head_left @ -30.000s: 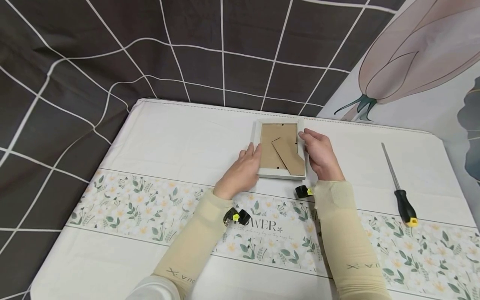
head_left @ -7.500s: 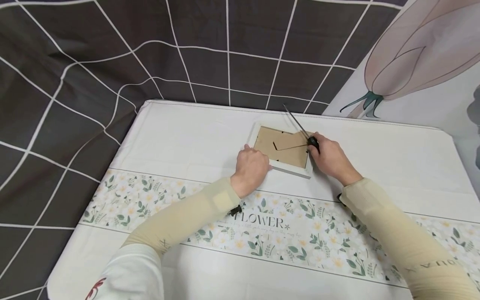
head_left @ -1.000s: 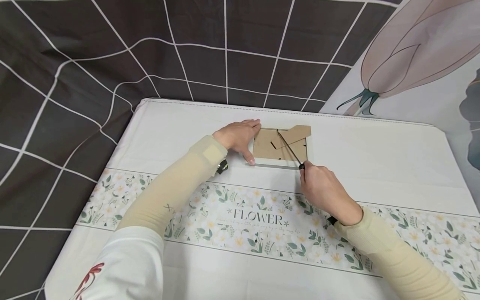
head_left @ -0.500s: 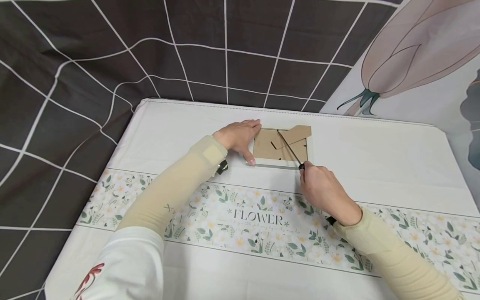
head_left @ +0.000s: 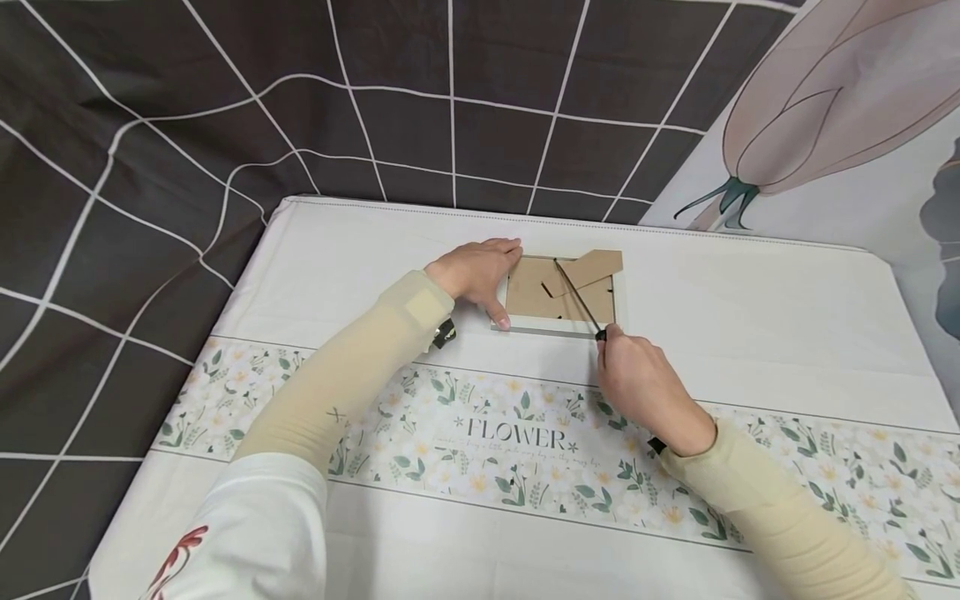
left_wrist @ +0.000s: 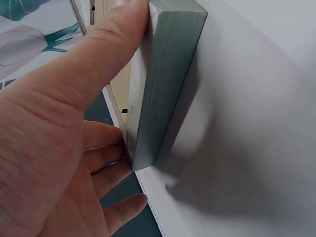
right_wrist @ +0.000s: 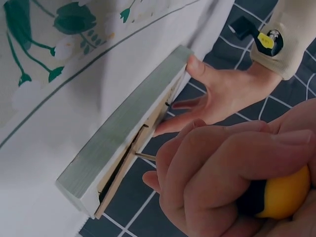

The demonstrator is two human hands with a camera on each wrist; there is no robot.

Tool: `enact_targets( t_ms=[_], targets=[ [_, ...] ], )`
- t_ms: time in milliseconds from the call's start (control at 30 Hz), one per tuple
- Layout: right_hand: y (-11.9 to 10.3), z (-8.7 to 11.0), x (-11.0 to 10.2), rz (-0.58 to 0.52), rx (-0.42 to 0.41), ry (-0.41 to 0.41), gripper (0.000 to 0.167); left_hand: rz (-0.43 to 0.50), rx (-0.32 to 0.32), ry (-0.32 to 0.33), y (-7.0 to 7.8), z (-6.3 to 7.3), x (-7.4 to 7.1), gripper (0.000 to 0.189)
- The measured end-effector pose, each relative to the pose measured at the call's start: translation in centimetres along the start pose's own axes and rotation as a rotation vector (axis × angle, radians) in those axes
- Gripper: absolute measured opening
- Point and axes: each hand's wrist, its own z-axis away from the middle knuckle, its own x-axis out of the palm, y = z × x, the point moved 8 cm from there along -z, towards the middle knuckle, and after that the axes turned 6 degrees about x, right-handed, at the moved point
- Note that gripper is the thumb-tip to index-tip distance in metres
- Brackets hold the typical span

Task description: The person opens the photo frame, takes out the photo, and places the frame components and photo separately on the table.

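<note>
Near the far edge of the desk (head_left: 750, 308), a picture frame (head_left: 551, 326) lies back side up, its backing board (head_left: 528, 292) set inside the rim. Stand flap (head_left: 597, 265) overhangs the far rim; right wrist view shows a gap beneath it. Small dark tabs at the near edge (head_left: 558, 317) and right edge (head_left: 611, 291) lie over or beside the board; exact bend cannot be told. Screwdriver (head_left: 577, 293) crosses the board, tip at or just beside the far-edge tab; contact unconfirmed. Right hand (head_left: 645, 383): grip closed firmly round the handle. Left hand (head_left: 472, 273): grip spread wide across the frame's left end, thumb on the near corner, fingers at the far edge.

Risks, as judged: a thin tip levering on so small a tab could slip and gouge the board. Too much force might snap the tab or dent the rim. With only the left end held, the right end could swing under a sideways push. The flap, close to the shaft, may snag it.
</note>
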Motion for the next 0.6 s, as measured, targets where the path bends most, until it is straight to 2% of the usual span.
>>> enact_targets(
  t_ms=[400,600],
  targets=[
    [0.22,-0.07,0.52,0.011,0.048,0.001,0.035,0.002,0.002,0.015,0.00,-0.15,-0.15,0.131],
    [0.20,-0.06,0.66,0.020,0.034,0.017,0.036,-0.002,0.006,0.011,-0.04,-0.21,-0.13,0.132]
  ],
)
